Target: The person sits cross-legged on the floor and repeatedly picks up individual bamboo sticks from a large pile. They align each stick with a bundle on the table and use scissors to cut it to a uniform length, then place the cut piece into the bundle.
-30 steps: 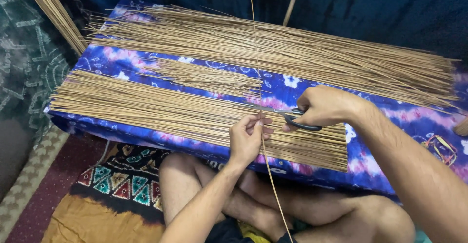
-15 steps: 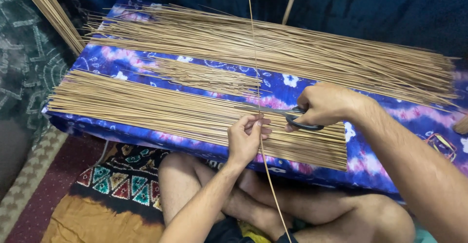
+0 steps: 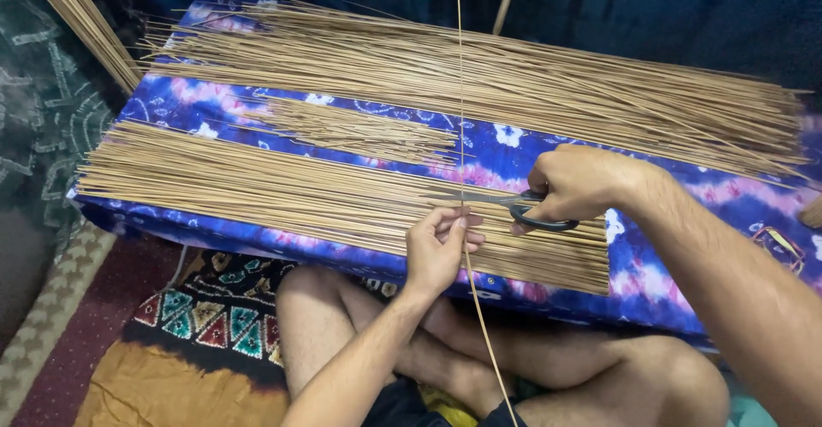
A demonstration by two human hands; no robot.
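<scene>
Little has moved since the earlier frames, we find: the right hand (image 3: 582,183) has edged its scissors (image 3: 522,209) slightly nearer the upright stick (image 3: 460,110), and the left hand (image 3: 438,247) holds as before, so we judge the work to be paused at the point of a cut rather than advanced. We note the carrier first: a low board wrapped in blue and purple patterned cloth (image 3: 531,153), lying across the person's folded legs (image 3: 479,358). Along its far edge lies the largest heap of thin tan sticks (image 3: 514,76), loosely fanned; along its near edge lies a tidier bundle (image 3: 300,191), ends squared off toward the right; between them, left of centre, sits a small loose cluster (image 3: 360,131). The single stick is long, straight, pale tan and very slender; it stands nearly vertical over the near edge, its lower end running down past the knees. The left fingers are pinched together on it. The right fingers are curled shut through the dark scissor handles; we cannot tell how far the blades are parted.
</scene>
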